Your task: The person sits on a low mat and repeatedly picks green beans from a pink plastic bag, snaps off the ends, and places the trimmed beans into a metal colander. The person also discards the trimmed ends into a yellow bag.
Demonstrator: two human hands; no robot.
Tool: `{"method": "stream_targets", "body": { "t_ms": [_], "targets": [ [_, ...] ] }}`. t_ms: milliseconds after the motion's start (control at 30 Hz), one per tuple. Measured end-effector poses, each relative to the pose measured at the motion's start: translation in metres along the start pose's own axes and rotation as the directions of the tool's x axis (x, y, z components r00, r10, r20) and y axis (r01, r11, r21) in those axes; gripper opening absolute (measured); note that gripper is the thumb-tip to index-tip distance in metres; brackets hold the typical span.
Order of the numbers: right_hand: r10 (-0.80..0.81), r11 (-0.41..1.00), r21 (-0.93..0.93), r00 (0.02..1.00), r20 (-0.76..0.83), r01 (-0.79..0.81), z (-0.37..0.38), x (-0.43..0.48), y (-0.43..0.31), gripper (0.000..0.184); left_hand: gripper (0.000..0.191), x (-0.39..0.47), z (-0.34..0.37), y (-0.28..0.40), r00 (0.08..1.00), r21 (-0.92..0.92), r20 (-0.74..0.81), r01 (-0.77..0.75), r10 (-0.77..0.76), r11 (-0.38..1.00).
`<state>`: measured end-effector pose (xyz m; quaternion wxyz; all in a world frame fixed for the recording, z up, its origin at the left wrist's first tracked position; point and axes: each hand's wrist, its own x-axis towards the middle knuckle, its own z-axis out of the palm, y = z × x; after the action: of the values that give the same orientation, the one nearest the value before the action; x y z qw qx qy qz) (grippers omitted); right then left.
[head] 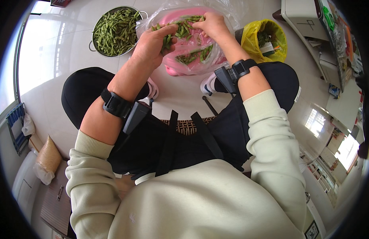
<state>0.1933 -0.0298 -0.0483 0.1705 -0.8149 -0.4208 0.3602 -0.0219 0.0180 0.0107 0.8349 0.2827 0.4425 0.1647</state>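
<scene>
Over a pink plastic stool or basin (pixel 172 68) covered by a clear plastic bag (pixel 212 67), my left hand (pixel 157 41) holds a bunch of green soybean pods (pixel 167 43) in its curled fingers. My right hand (pixel 212 26), at the far side of the bag, pinches the end of a pod between thumb and fingers. More pods (pixel 184 28) lie between the two hands, and others (pixel 196 56) rest on the bag nearer to me. To the left stands a metal colander (pixel 94 37) with two handles, heaped with pods.
A bin with a yellow bag (pixel 247 33) stands right of the pink surface, with leaves and scraps inside. My knees and shoes are on both sides below it. A cabinet (pixel 304 21) is at the upper right. A filled sack (pixel 48 154) sits on a brown cabinet (pixel 57 197) at left.
</scene>
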Motion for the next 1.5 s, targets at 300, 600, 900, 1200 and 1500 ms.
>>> {"method": "stream_targets", "body": {
  "t_ms": [300, 600, 900, 1200, 1500],
  "targets": [
    [0.102, 0.969, 0.210, 0.986, 0.134, -0.129, -0.026, -0.011, 0.002, 0.016, 0.012, 0.001, -0.003, -0.001, 1.000, -0.010, 0.020, -0.010, 0.011, 1.000],
    [-0.270, 0.837, 0.543, 0.918, 0.292, 0.074, -0.062, -0.093, -0.096, 0.024, 0.040, 0.001, 0.002, 0.000, 0.977, -0.205, 0.210, 0.070, -0.026, 0.976],
    [-0.213, 0.942, -0.207, 0.949, 0.234, 0.263, -0.026, -0.038, -0.037, 0.016, 0.017, 0.002, 0.000, 0.005, 0.998, -0.069, 0.055, 0.040, -0.036, 0.997],
    [-0.460, 0.830, -0.325, 0.886, 0.064, 0.454, 0.021, -0.025, 0.004, 0.016, 0.016, 0.005, -0.006, 0.004, 1.000, -0.056, -0.016, 0.007, -0.007, 0.998],
    [-0.392, 0.820, -0.401, 0.911, 0.127, 0.409, 0.031, -0.024, -0.005, 0.016, 0.015, 0.005, -0.007, 0.007, 0.999, -0.072, -0.037, -0.014, 0.012, 0.997]
  ]
}}
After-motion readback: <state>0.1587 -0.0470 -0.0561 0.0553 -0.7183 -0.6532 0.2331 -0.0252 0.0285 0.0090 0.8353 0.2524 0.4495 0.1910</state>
